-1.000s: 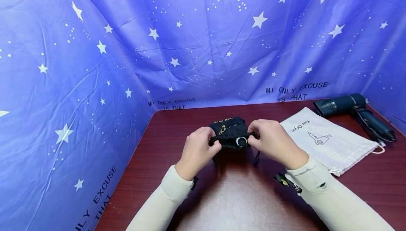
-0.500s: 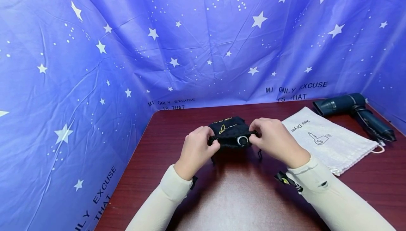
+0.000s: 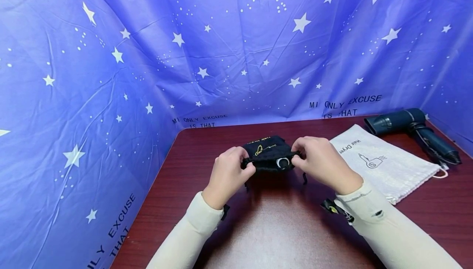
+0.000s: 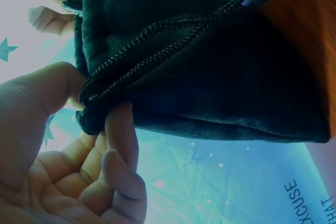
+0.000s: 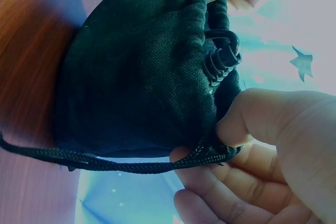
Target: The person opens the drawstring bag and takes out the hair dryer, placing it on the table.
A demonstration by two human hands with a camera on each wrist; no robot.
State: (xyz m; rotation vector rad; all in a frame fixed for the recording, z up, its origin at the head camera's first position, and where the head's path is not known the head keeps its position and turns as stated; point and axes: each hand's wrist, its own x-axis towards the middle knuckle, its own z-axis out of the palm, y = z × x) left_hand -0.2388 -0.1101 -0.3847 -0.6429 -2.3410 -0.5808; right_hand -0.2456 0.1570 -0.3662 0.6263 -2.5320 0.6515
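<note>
A black drawstring pouch (image 3: 264, 154) with yellow "Hair Dryer" print is held on the table, its mouth turned toward me. My left hand (image 3: 228, 172) pinches the left edge of that mouth between thumb and fingers. At the right edge, my right hand (image 3: 321, 162) pinches the rim beside the cord. Inside the opening shows a white ring with a dark tip; in the right wrist view a ribbed cord end (image 5: 223, 64) pokes out. What else lies in the pouch is hidden. A looped drawcord (image 4: 152, 35) with a knot lies along the pouch's side in the left wrist view.
To the right, a white drawstring bag (image 3: 384, 164) printed "Hair Dryer" lies flat on the dark red table (image 3: 177, 162). Beyond it rests a dark hair dryer (image 3: 399, 121) with its cord at the handle. Blue star-patterned cloth (image 3: 236, 55) walls the table's back and sides.
My right hand has shifted slightly right and my left slightly left, spreading the pouch's mouth a little wider. The drawcord on the right swings a bit. The hair dryer and white bag have not moved.
</note>
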